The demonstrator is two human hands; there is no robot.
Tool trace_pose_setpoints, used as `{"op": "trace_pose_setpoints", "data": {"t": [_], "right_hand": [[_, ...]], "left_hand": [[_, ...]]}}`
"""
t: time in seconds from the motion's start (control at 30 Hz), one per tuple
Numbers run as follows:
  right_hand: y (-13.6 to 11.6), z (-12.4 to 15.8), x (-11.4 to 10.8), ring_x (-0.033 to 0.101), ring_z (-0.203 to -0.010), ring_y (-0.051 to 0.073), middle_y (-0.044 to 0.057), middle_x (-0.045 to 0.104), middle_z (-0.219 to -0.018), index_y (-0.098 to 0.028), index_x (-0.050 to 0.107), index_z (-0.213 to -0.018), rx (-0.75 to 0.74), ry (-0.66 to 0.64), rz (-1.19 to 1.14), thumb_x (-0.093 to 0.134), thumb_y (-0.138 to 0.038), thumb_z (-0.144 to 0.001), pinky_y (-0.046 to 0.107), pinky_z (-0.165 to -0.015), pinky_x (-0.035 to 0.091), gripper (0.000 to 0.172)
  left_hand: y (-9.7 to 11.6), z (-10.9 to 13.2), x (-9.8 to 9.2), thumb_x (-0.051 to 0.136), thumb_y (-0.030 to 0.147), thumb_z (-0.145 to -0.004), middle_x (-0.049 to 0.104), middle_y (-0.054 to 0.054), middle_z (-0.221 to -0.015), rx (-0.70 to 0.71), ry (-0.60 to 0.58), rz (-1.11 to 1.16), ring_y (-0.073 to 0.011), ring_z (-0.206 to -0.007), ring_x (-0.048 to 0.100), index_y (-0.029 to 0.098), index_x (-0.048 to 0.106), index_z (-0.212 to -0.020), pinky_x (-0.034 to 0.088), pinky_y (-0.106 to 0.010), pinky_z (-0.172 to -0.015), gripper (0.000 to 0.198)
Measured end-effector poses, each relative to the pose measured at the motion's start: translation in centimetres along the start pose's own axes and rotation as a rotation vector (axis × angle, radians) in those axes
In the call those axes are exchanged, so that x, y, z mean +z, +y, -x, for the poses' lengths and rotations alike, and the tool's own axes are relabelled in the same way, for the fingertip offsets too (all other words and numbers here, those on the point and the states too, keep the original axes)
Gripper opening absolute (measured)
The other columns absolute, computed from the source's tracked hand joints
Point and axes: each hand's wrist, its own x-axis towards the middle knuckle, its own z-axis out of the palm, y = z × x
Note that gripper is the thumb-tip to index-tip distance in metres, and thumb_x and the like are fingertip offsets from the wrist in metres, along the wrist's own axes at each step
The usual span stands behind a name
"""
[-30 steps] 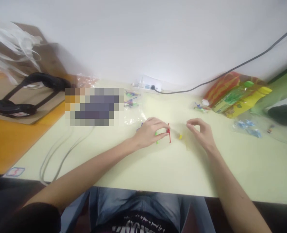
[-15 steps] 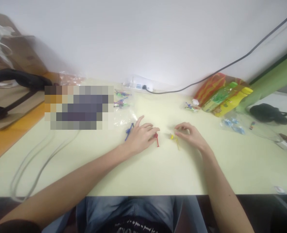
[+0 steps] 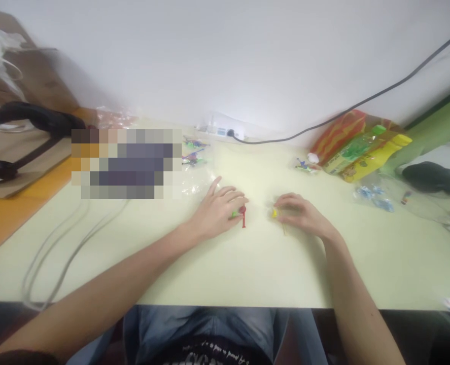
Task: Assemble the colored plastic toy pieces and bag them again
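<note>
My left hand (image 3: 222, 210) rests low over the pale table with its thumb and index finger closed around a small red plastic toy piece (image 3: 243, 218). That piece has a thin stem pointing toward me, and a bit of green plastic (image 3: 234, 214) shows beside it under the fingers. To the right, my right hand (image 3: 301, 213) pinches a small yellow plastic toy piece (image 3: 274, 213) between thumb and fingertips. Its thin yellow stem is blurred. The two pieces face each other across a short gap, apart from one another.
Bagged colourful plastic pieces (image 3: 193, 157) lie behind my left hand. A pixelated area hides something at left, with a pale cable (image 3: 68, 263) below. Drink bottles (image 3: 377, 157), a small toy (image 3: 303, 165) and blue wrapped bits (image 3: 373, 195) lie at right. A power strip (image 3: 220, 131) sits by the wall.
My right fingers have closed onto the yellow piece. The blue piece left of my left hand no longer shows, and green plastic now appears by the red piece. The view has shifted slightly.
</note>
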Motion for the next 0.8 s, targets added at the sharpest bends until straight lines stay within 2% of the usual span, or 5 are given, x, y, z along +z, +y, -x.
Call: {"op": "trace_pose_setpoints", "data": {"t": [0.3, 0.47, 0.57, 0.63, 0.8], "right_hand": [[0.4, -0.3, 0.7, 0.059, -0.116, 0.031, 0.006, 0.066, -0.12, -0.034, 0.079, -0.102, -0.036, -0.001, 0.053, 0.078, -0.059, -0.079, 0.051, -0.109, 0.042, 0.034], [0.7, -0.4, 0.9, 0.059, -0.115, 0.03, 0.006, 0.065, -0.12, -0.034, 0.079, -0.1, -0.042, -0.009, 0.043, 0.077, -0.058, -0.08, 0.049, -0.108, 0.042, 0.032], [0.6, -0.4, 0.9, 0.06, -0.114, 0.03, 0.006, 0.065, -0.119, -0.034, 0.079, -0.099, -0.043, -0.01, 0.034, 0.077, -0.058, -0.08, 0.05, -0.108, 0.043, 0.031], [0.5, -0.4, 0.9, 0.06, -0.113, 0.03, 0.006, 0.065, -0.119, -0.033, 0.08, -0.098, -0.04, -0.01, 0.031, 0.077, -0.057, -0.08, 0.05, -0.108, 0.042, 0.03], [0.4, -0.4, 0.9, 0.059, -0.114, 0.03, 0.005, 0.065, -0.118, -0.034, 0.079, -0.097, -0.034, -0.01, 0.026, 0.078, -0.056, -0.079, 0.05, -0.108, 0.043, 0.029]], "left_hand": [[-3.0, 0.0, -2.5, 0.07, 0.051, -0.088, 0.069, -0.007, -0.125, 0.021, -0.114, 0.052, -0.0269, -0.122, 0.061, 0.026, 0.065, -0.127, 0.015, -0.055, -0.125, 0.047], [-4.1, 0.2, -2.2, 0.07, 0.056, -0.086, 0.071, -0.007, -0.121, -0.024, -0.105, 0.162, -0.0252, -0.114, 0.063, 0.024, 0.068, -0.124, 0.031, -0.047, -0.118, 0.049], [-4.1, 0.4, -1.8, 0.072, 0.058, -0.084, 0.072, -0.007, -0.119, -0.133, -0.096, 0.279, -0.025, -0.108, 0.064, 0.025, 0.069, -0.122, 0.047, -0.038, -0.101, 0.051], [-4.2, 0.5, -1.7, 0.066, 0.057, -0.089, 0.072, -0.006, -0.119, -0.216, -0.068, 0.359, -0.0237, -0.105, 0.066, 0.024, 0.07, -0.12, 0.05, -0.033, -0.092, 0.045], [-4.4, 0.4, -1.8, 0.044, 0.053, -0.102, 0.072, -0.006, -0.121, -0.288, -0.017, 0.535, -0.0235, -0.108, 0.065, 0.021, 0.072, -0.118, 0.048, -0.032, -0.096, 0.045]]}}
